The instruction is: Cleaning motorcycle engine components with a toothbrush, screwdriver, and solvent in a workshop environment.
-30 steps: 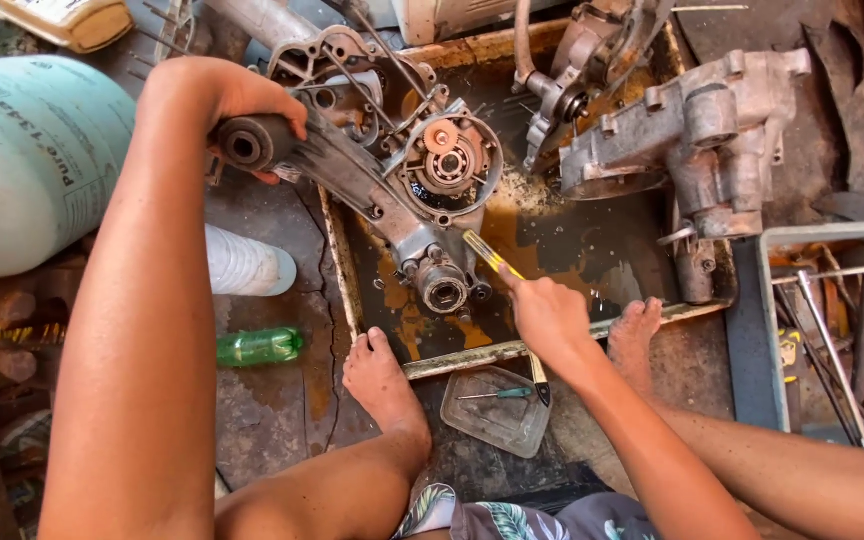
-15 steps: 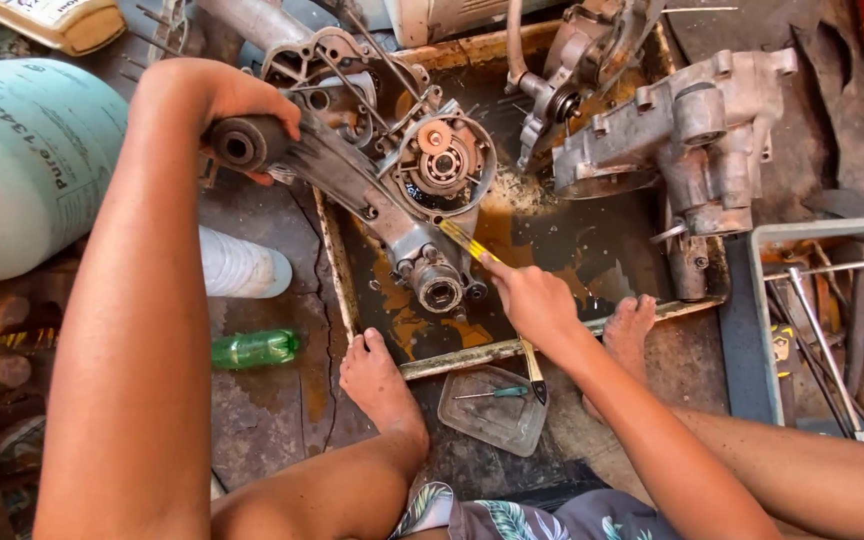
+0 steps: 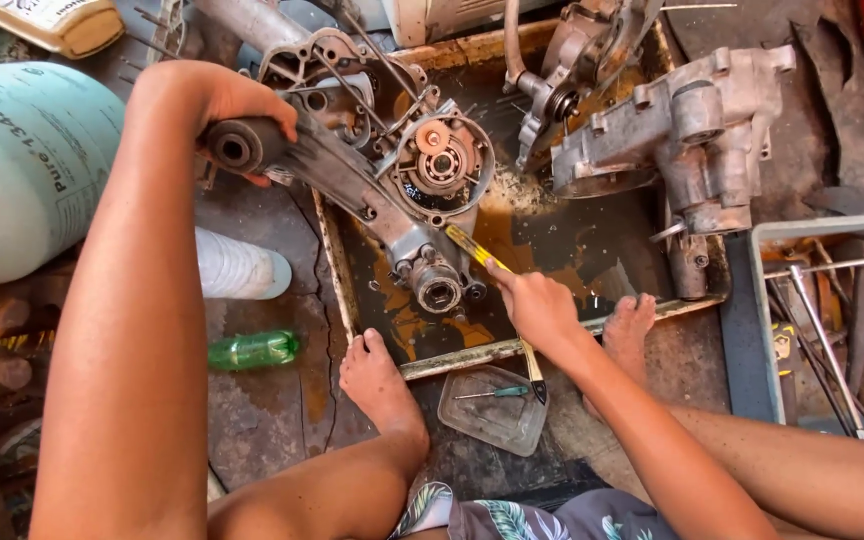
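The left hand (image 3: 242,105) is clamped round the rubber-bushed end of an engine casing (image 3: 382,190) that slants across an oily metal tray (image 3: 337,270). The right hand (image 3: 542,310) is closed on a yellow-handled tool (image 3: 472,247), its tip against the casing's lower end. At two o'clock from the casing lies a second casing (image 3: 692,130); at nine o'clock a pale gas cylinder (image 3: 22,170); at seven a green bottle (image 3: 252,349). The tool's working end is hidden behind the casing.
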